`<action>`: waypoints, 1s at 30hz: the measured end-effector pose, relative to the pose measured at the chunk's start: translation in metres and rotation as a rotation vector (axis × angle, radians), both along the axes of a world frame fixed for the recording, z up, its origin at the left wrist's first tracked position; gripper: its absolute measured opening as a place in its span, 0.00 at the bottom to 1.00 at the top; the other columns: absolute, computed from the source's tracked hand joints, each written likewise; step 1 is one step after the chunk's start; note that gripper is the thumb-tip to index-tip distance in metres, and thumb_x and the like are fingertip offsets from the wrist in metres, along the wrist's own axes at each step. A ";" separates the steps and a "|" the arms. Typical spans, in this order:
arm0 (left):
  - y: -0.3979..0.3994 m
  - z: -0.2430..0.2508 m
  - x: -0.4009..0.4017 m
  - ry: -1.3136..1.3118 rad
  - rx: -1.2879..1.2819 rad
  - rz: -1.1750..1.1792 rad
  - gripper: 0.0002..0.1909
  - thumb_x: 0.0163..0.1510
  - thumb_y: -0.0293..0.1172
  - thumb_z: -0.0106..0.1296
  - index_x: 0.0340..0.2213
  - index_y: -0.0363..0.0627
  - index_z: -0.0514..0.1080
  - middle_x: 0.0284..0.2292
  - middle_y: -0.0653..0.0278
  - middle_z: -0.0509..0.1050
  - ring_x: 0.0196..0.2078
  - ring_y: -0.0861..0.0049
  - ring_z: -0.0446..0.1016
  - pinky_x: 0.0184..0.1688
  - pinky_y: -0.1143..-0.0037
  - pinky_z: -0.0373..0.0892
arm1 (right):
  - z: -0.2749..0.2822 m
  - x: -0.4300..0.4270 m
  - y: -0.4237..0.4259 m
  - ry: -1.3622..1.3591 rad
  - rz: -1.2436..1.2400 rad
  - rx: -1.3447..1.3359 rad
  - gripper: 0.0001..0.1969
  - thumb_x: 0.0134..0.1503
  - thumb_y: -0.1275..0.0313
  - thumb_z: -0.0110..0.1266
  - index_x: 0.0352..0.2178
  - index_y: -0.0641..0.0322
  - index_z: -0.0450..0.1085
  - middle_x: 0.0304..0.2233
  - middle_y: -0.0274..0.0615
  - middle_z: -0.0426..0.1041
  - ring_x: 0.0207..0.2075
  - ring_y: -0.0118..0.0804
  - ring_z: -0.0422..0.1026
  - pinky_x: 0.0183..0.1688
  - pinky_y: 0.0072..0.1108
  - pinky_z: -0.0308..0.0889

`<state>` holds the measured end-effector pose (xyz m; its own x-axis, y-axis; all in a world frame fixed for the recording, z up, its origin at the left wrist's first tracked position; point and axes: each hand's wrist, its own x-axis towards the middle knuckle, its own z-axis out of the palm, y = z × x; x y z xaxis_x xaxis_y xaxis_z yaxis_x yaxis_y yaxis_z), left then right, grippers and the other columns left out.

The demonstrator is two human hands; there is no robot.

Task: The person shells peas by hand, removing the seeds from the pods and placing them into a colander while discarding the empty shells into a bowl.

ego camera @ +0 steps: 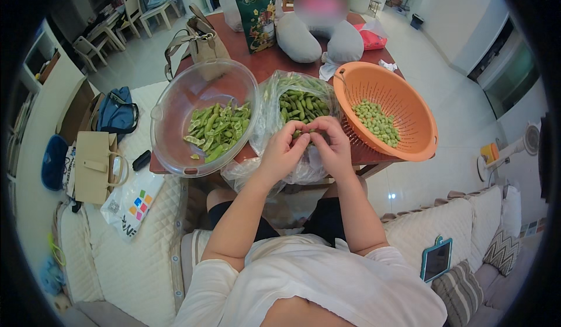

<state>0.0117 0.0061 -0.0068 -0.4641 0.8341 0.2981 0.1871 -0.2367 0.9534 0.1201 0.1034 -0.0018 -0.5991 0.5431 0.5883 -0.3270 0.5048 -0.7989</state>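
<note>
My left hand [282,147] and my right hand [332,145] meet at the fingertips over the table edge, pinching a green soybean pod [312,131] that the fingers mostly hide. Just beyond them, whole pods [304,104] fill an open clear plastic bag [268,119]. Left of the bag, empty hulls [219,125] lie in a clear plastic basin [171,123]. To the right, shelled green beans [376,121] have gathered in the bottom of an orange plastic colander [410,108], which tilts toward me.
The red-brown table [219,25] also bears a beige handbag [208,46], a dark green printed bag [256,18], a grey neck pillow [298,42] and a red package [372,40]. Cream-covered sofa seats [131,265] flank me. A blue-framed tablet [437,260] rests on the right one.
</note>
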 end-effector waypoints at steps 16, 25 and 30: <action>-0.008 0.014 -0.002 -0.040 -0.065 -0.164 0.08 0.57 0.30 0.45 0.32 0.36 0.68 0.26 0.69 0.70 0.28 0.86 0.65 0.30 0.82 0.63 | 0.001 0.002 0.001 0.073 0.014 0.037 0.10 0.47 0.82 0.52 0.33 0.64 0.66 0.34 0.38 0.62 0.36 0.32 0.62 0.40 0.19 0.59; -0.008 0.013 -0.004 -0.053 -0.102 -0.134 0.07 0.57 0.30 0.47 0.32 0.37 0.68 0.23 0.72 0.69 0.24 0.89 0.63 0.26 0.84 0.61 | -0.003 0.001 0.002 0.058 0.052 -0.043 0.09 0.47 0.82 0.52 0.32 0.64 0.63 0.34 0.39 0.62 0.35 0.31 0.63 0.40 0.18 0.59; -0.007 0.015 -0.001 -0.018 -0.070 -0.093 0.07 0.55 0.28 0.48 0.32 0.37 0.69 0.23 0.69 0.69 0.24 0.87 0.63 0.26 0.82 0.61 | -0.004 0.001 0.003 0.014 0.006 -0.036 0.06 0.48 0.81 0.52 0.29 0.65 0.65 0.33 0.38 0.63 0.34 0.29 0.63 0.37 0.18 0.60</action>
